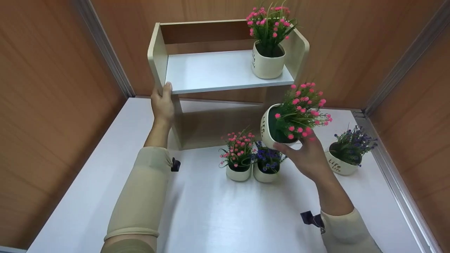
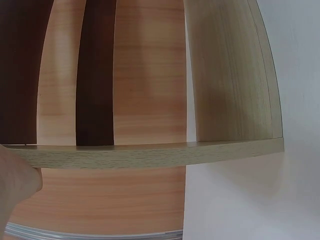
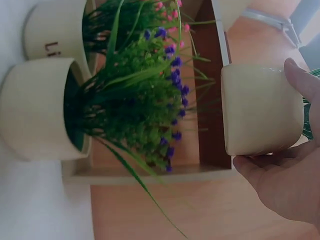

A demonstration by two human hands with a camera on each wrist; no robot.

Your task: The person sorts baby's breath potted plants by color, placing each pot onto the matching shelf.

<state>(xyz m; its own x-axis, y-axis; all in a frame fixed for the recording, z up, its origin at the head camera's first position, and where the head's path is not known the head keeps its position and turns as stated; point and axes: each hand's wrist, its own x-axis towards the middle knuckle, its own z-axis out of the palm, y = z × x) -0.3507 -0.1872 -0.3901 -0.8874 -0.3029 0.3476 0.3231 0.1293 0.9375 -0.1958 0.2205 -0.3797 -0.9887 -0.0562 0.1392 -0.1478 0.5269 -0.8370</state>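
My left hand (image 1: 163, 107) grips the left side panel of a small two-tier shelf (image 1: 211, 70), its thumb at the front edge. In the left wrist view, part of that hand (image 2: 17, 177) lies against the panel edge (image 2: 150, 156). My right hand (image 1: 309, 158) holds a white pot with pink flowers (image 1: 268, 126), tilted to the right, in front of the shelf's right side. The right wrist view shows thumb and fingers around this pot (image 3: 262, 110). Another pink-flowered pot (image 1: 269, 65) stands upright on the upper tier's right end.
On the white table (image 1: 218, 218), a small pink-flowered pot (image 1: 238, 173) and a purple-flowered pot (image 1: 266, 174) stand side by side before the shelf. A further purple-flowered pot (image 1: 341, 164) is at the right. Wood-grain walls (image 1: 369, 35) enclose the table.
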